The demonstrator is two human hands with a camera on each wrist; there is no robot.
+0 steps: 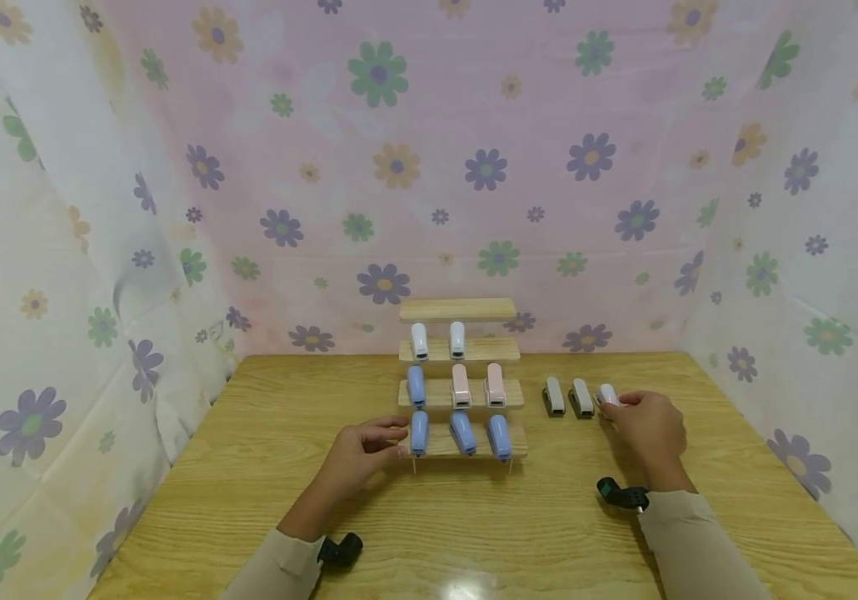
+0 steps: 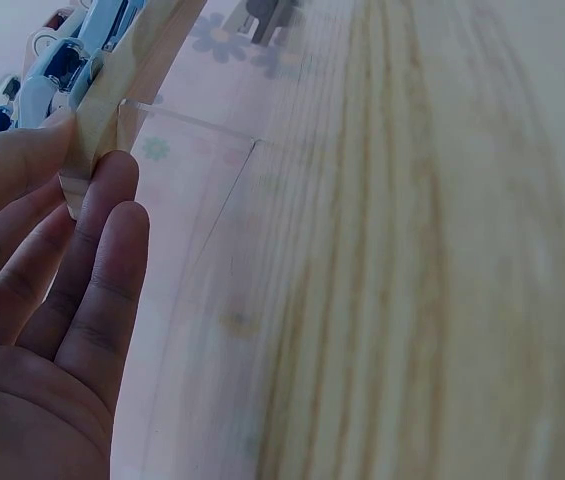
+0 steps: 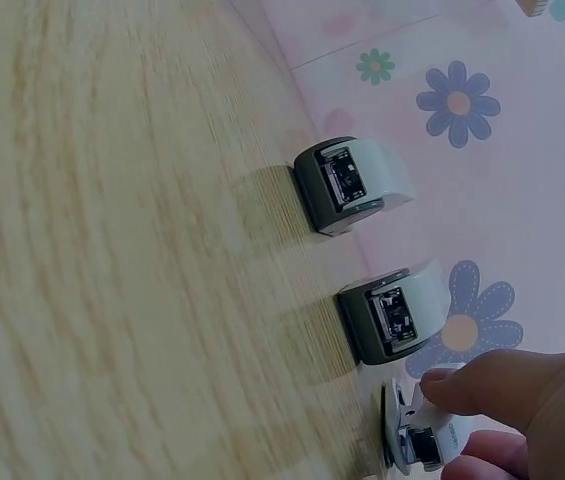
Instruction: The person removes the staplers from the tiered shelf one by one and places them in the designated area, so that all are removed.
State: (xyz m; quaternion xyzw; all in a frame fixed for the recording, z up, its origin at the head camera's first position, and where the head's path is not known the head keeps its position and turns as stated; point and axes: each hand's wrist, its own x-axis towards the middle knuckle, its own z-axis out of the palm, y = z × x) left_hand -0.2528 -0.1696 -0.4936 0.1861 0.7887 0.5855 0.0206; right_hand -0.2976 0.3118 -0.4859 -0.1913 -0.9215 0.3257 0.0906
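Observation:
My right hand pinches a small white stapler between thumb and fingers, at the right end of a short row on the table. To its left stand two grey-white staplers with dark bases, one at the row's end and one in the middle. With thumb and fingers, my left hand holds the left end of the lowest board of a stepped wooden rack. Beside that hand, a blue stapler stands on this board with two more blue ones to its right.
On the rack's second board are a blue stapler and two pink ones. Two white staplers stand on the third; the top board is bare. Flowered cloth encloses the wooden table at back and sides.

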